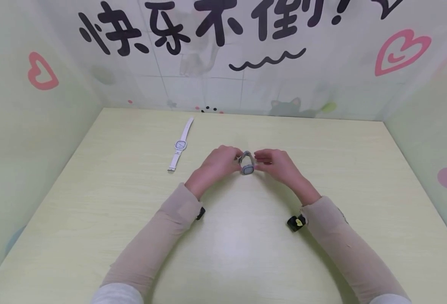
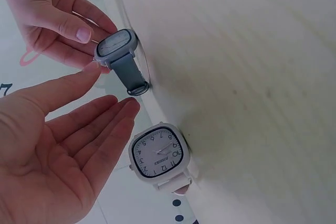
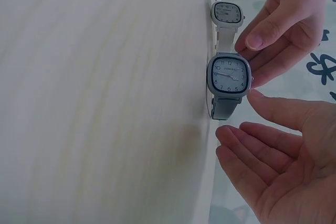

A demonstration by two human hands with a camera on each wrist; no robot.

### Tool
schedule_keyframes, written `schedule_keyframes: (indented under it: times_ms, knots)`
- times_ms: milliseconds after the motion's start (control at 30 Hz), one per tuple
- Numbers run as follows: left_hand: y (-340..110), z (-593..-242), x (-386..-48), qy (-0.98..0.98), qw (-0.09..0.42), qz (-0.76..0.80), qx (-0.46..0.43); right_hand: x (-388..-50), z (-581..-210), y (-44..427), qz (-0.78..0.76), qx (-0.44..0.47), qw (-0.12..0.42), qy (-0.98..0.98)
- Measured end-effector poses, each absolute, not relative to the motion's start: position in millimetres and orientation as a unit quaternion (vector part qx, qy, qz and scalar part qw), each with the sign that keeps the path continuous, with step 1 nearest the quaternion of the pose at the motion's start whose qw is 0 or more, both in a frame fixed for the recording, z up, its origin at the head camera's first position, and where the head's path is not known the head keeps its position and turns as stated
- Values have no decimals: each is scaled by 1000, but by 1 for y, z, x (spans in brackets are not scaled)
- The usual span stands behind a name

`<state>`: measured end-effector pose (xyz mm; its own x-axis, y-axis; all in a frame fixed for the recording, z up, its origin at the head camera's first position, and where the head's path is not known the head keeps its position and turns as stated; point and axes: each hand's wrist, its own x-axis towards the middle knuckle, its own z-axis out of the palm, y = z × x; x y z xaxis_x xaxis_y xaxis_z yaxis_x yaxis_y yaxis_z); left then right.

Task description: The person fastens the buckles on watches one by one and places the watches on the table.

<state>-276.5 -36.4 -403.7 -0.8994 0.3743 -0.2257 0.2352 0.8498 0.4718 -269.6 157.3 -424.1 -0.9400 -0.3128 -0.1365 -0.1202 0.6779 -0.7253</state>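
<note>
A grey watch (image 1: 248,169) stands on the table with its strap bent into a loop and its square dial facing me. My left hand (image 1: 221,160) is at its left side; in the left wrist view the thumb tip reaches the case edge and the fingers (image 2: 97,135) lie relaxed, apart from it. On the other side, my right hand (image 1: 280,164) has its thumb by the case, with loosely bent fingers (image 3: 257,156) beside the strap (image 3: 224,108). Whether either thumb presses the case is hard to tell. A white watch (image 1: 180,145) lies stretched out, dial up, left of the hands.
The pale wooden table (image 1: 227,253) is bounded by a printed back wall (image 1: 216,90) and side walls. A small black device (image 1: 296,223) sits at my right wrist, and another black device (image 1: 200,213) shows at the left cuff.
</note>
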Motion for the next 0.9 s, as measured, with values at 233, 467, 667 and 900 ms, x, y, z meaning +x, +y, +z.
schedule_keyframes:
  times_ms: [233, 467, 667, 900]
  knots:
    - [-41, -401, -273, 952, 146, 218, 156, -267, -422, 159, -382, -125, 107, 910]
    - [-47, -397, -271, 953, 137, 218, 160, -263, -420, 161, -404, -133, 78, 902]
    - [-56, -393, -268, 951, 122, 236, 157, -259, -418, 160, -422, -129, 68, 895]
    - [-67, -389, -265, 952, 98, 250, 149, -253, -417, 160, -424, -127, 61, 895]
